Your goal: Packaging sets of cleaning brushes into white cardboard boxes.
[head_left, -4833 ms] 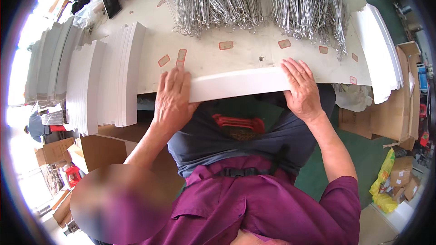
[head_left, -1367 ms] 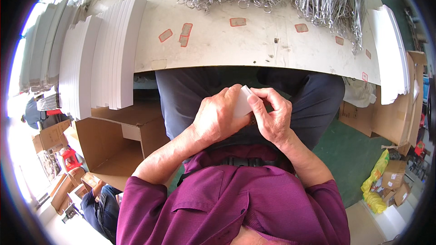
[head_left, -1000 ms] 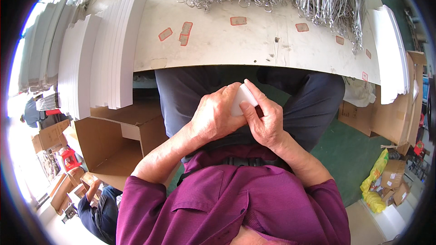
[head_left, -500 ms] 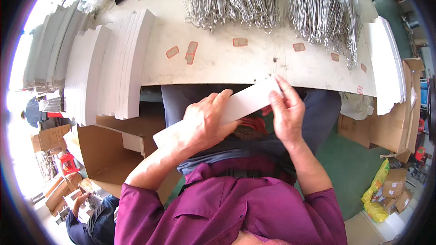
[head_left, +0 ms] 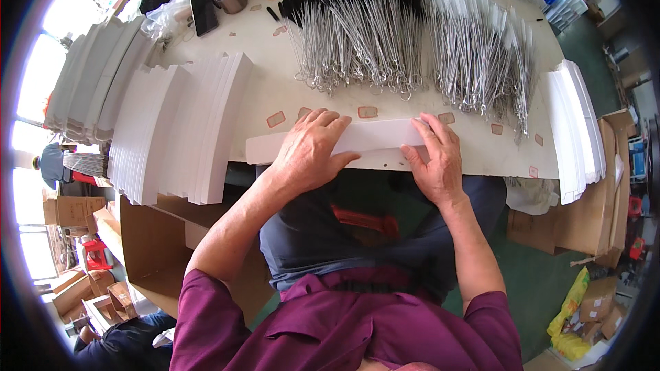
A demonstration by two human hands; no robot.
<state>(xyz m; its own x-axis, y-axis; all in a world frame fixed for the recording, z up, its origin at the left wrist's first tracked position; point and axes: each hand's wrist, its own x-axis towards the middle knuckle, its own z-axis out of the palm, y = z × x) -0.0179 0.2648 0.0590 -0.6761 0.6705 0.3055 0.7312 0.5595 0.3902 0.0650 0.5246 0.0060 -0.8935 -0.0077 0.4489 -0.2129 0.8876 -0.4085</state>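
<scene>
In the head view, my only one, I see that the long white carton (head_left: 375, 135), tilted above the lap half a second ago, now lies nearly level along the front edge of the table (head_left: 271, 93), though I can't tell whether the surface bears its full weight. My left hand (head_left: 308, 150) straddles its middle, pinching it between fingers and thumb, while my right hand (head_left: 438, 158) pinches the far right end; with the carton straightened at the table, I judge its handling has moved from lap to worktop.
</scene>
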